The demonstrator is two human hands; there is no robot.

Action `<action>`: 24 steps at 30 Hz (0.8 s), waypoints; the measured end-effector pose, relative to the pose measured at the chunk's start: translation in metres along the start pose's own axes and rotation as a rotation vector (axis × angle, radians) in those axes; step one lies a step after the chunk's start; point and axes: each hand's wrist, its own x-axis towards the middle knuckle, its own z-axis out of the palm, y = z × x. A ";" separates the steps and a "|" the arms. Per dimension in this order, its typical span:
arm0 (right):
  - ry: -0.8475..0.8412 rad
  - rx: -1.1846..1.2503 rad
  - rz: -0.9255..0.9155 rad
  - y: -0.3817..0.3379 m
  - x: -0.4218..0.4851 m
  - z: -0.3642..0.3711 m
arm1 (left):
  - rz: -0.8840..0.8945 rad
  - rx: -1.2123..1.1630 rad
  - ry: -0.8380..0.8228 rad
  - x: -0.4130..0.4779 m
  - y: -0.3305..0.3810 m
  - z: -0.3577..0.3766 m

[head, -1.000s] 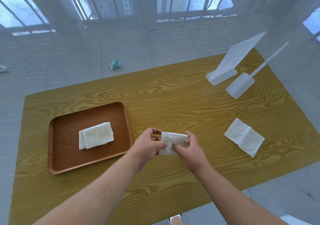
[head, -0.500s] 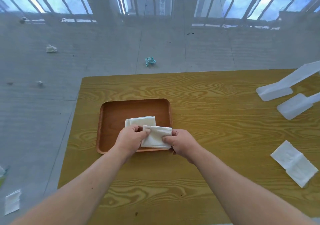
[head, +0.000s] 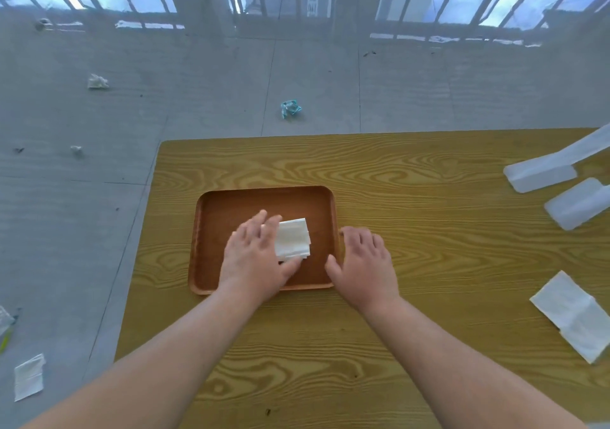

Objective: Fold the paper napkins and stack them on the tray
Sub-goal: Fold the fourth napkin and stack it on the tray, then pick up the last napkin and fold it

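Note:
A brown wooden tray point(head: 231, 201) lies on the yellow wood-grain table point(head: 396, 296). A small stack of folded white napkins point(head: 293, 239) rests in the tray's middle. My left hand point(head: 254, 257) lies flat and open over the stack's left part, fingers spread, hiding that side. My right hand point(head: 363, 260) hovers open at the tray's right rim, holding nothing. One unfolded white napkin point(head: 574, 313) lies on the table at the far right.
Two white plastic stands point(head: 541, 174) point(head: 574, 207) sit at the table's back right. The table's left edge is just left of the tray. Crumpled paper scraps point(head: 290, 108) and a napkin point(head: 29, 376) lie on the grey floor.
Both hands carried the folded napkin onto the tray's stack and let it go. The right hand has drawn back to the tray's right rim; the left now rests flat on the stack.

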 end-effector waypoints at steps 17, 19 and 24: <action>-0.038 -0.106 0.698 0.261 -0.103 -0.072 | 0.615 0.338 -0.331 0.001 0.169 0.076; -0.089 -0.101 0.668 0.263 -0.108 -0.069 | 0.592 0.314 -0.331 0.002 0.180 0.081; -0.129 -0.077 0.381 0.229 -0.109 -0.053 | 0.541 0.248 -0.320 0.004 0.195 0.088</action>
